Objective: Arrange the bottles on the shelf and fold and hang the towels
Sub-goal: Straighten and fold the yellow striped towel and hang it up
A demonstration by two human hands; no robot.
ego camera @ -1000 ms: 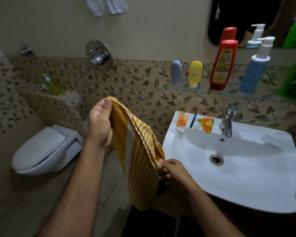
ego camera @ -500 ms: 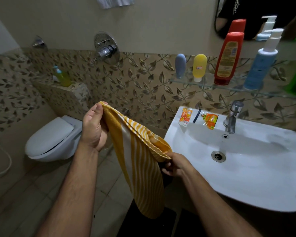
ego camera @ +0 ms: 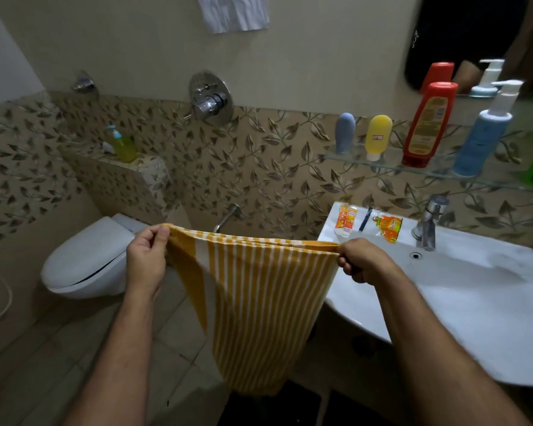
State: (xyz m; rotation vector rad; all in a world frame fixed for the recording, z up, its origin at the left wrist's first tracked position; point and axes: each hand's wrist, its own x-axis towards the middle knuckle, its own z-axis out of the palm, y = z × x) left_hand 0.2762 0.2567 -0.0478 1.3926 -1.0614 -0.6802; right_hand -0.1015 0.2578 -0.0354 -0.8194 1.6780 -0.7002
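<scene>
- I hold the yellow striped towel (ego camera: 259, 309) stretched level between both hands, in front of the toilet (ego camera: 83, 265) and just left of the washbasin (ego camera: 474, 302), so its top edge runs straight and the doubled cloth hangs even below.
- My left hand (ego camera: 145, 259) pinches the left corner, thumb and fingers (ego camera: 160, 233) clamped on the cloth; my right hand (ego camera: 363, 261) grips the right corner, fingers curled tight round it.
- On the glass shelf (ego camera: 382, 167) at far right the bottles stand upright in a row by rising height: grey bottle (ego camera: 345, 132), yellow bottle (ego camera: 377, 136), red bottle (ego camera: 428, 124), blue pump bottle (ego camera: 483, 133). That part looks done.
- A white towel (ego camera: 233, 12) hangs on the far wall above; I judge the striped one goes up beside it.
- Sachets (ego camera: 388, 230) lie on the basin's rim near the tap (ego camera: 428, 222), well clear of the towel.
</scene>
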